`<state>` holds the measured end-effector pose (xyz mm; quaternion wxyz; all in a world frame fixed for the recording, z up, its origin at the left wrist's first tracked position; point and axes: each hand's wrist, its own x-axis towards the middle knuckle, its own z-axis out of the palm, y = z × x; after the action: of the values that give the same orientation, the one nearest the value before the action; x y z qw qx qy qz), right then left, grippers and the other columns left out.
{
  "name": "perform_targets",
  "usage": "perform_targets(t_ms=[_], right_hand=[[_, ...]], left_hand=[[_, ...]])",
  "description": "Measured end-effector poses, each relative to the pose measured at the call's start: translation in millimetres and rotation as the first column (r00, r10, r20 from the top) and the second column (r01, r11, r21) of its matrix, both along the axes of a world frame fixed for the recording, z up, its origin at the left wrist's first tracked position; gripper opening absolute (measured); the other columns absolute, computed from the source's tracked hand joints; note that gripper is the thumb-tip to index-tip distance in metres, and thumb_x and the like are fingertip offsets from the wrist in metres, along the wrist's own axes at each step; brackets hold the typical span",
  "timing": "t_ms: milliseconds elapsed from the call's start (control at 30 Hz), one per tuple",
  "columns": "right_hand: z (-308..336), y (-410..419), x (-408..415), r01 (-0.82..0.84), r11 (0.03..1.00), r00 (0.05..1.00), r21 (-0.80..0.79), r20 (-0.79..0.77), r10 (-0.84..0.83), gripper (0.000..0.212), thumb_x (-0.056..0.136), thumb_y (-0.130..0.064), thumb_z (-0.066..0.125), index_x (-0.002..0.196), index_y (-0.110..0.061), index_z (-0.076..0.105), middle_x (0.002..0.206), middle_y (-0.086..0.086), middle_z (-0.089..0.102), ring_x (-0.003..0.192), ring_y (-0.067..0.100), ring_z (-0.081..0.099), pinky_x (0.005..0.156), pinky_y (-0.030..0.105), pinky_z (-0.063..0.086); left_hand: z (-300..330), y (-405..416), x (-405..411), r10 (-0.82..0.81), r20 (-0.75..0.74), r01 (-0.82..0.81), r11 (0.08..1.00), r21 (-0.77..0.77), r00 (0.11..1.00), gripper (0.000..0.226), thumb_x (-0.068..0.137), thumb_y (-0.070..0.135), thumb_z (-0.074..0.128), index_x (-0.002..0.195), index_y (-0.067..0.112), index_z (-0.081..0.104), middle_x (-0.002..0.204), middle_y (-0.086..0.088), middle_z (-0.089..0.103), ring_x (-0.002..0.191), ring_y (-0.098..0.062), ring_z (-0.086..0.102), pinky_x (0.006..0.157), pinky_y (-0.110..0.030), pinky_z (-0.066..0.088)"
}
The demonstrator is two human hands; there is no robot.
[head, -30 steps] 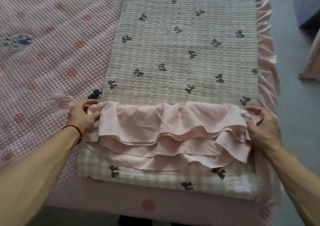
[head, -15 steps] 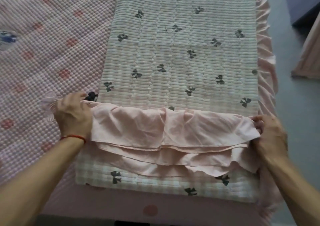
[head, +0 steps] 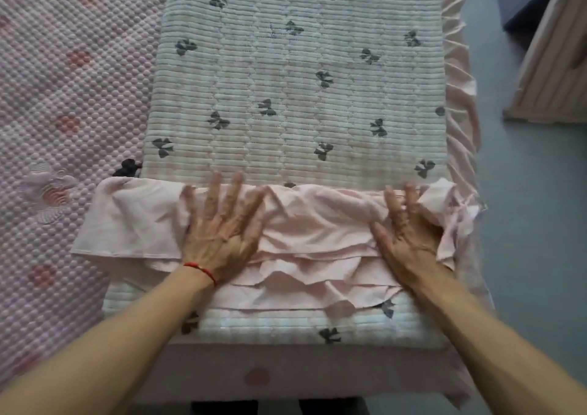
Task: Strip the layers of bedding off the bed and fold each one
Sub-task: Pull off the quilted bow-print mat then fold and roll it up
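Head view, starting nearest us: our left hand (head: 222, 233) and right hand (head: 409, 233) lie flat, fingers straight and spread, pressing the pink ruffle (head: 305, 243) down; neither grip is closed on anything. That ruffle edges the quilt (head: 301, 97), cream with dark bows, which lies in a long doubled strip along the bed's right side, its near end turned over toward us. We judge this layer part-folded, with more folds needed to make it compact. Farther left, the pink bubbled cover (head: 63, 97) is spread flat on the bed, not yet stripped.
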<state>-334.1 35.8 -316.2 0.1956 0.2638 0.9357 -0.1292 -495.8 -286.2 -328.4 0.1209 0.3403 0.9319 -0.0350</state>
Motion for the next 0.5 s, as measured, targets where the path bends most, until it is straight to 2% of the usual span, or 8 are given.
perform_targets(t_ms=[67, 133, 233, 300, 367, 433, 500], right_hand=[[5.5, 18.0, 13.5, 0.065, 0.994, 0.997, 0.091, 0.045, -0.069, 0.077, 0.093, -0.08, 0.011, 0.161, -0.047, -0.005, 0.169, -0.008, -0.026, 0.158, 0.022, -0.016, 0.125, 0.055, -0.013], [4.4, 22.4, 18.7, 0.146, 0.988, 0.987, 0.057, 0.058, -0.149, 0.078, 0.089, -0.083, 0.013, 0.157, -0.054, -0.011, 0.166, -0.011, -0.032, 0.155, 0.021, -0.027, 0.12, 0.069, -0.008], [-1.6, 24.1, 19.6, 0.175, 0.984, 0.982, -0.003, 0.066, -0.175, 0.083, 0.084, -0.085, 0.013, 0.155, -0.054, -0.017, 0.163, -0.012, -0.038, 0.154, 0.026, -0.028, 0.12, 0.069, -0.005], [-2.6, 25.4, 14.9, 0.156, 0.988, 0.98, 0.011, 0.125, -0.156, 0.083, 0.084, -0.084, 0.006, 0.154, -0.052, -0.022, 0.161, -0.009, -0.043, 0.154, 0.028, -0.029, 0.119, 0.07, -0.008], [3.4, 21.1, 11.1, 0.142, 0.987, 0.981, 0.074, 0.121, -0.151, 0.079, 0.09, -0.077, 0.006, 0.158, -0.045, -0.018, 0.164, -0.004, -0.038, 0.153, 0.032, -0.03, 0.115, 0.074, -0.011], [18.8, 6.0, 11.4, 0.047, 0.993, 0.998, 0.105, -0.036, -0.043, 0.078, 0.095, -0.066, 0.018, 0.163, -0.038, -0.008, 0.169, 0.0, -0.026, 0.154, 0.033, -0.028, 0.111, 0.074, -0.018], [34.8, -20.8, 16.0, -0.151, 0.989, 0.975, -0.011, -0.169, 0.147, 0.082, 0.095, -0.065, 0.032, 0.162, -0.04, -0.007, 0.171, -0.001, -0.021, 0.155, 0.029, -0.025, 0.111, 0.07, -0.022]], left_hand=[[1.6, -29.6, -10.6, 0.142, 0.03, -0.141, 0.99, -0.009, 0.989, 0.066, 0.098, 0.063, 0.017, 0.159, 0.045, 0.004, 0.17, -0.001, -0.011, 0.153, -0.039, -0.016, 0.112, -0.077, -0.004], [2.7, -47.8, -18.7, 0.219, 0.042, -0.217, 0.975, -0.046, 0.975, 0.066, 0.095, 0.068, 0.016, 0.157, 0.051, 0.001, 0.169, 0.003, -0.017, 0.152, -0.039, -0.022, 0.111, -0.078, -0.007], [1.5, -49.2, -29.2, 0.207, 0.074, -0.201, 0.976, -0.088, 0.975, 0.064, 0.094, 0.073, 0.01, 0.153, 0.057, -0.007, 0.167, 0.005, -0.024, 0.15, -0.038, -0.026, 0.11, -0.079, -0.007], [5.0, -44.6, -29.6, 0.214, 0.089, -0.206, 0.975, -0.086, 0.973, 0.064, 0.094, 0.072, 0.01, 0.153, 0.056, -0.009, 0.167, 0.005, -0.024, 0.15, -0.038, -0.026, 0.109, -0.079, -0.006], [16.2, -41.9, -19.7, 0.194, 0.072, -0.191, 0.981, -0.039, 0.978, 0.064, 0.098, 0.065, 0.014, 0.156, 0.051, -0.006, 0.168, 0.001, -0.019, 0.152, -0.038, -0.022, 0.11, -0.079, -0.004], [32.3, -39.8, 1.1, 0.075, 0.051, -0.077, 0.995, 0.058, 0.996, 0.065, 0.1, 0.057, 0.021, 0.16, 0.04, 0.004, 0.17, -0.005, -0.01, 0.154, -0.04, -0.013, 0.111, -0.078, -0.001], [41.3, -40.3, 28.1, -0.088, 0.062, 0.079, 0.988, 0.132, 0.994, 0.071, 0.099, 0.063, 0.028, 0.161, 0.03, 0.018, 0.17, -0.012, 0.003, 0.154, -0.043, -0.001, 0.111, -0.079, 0.003]])
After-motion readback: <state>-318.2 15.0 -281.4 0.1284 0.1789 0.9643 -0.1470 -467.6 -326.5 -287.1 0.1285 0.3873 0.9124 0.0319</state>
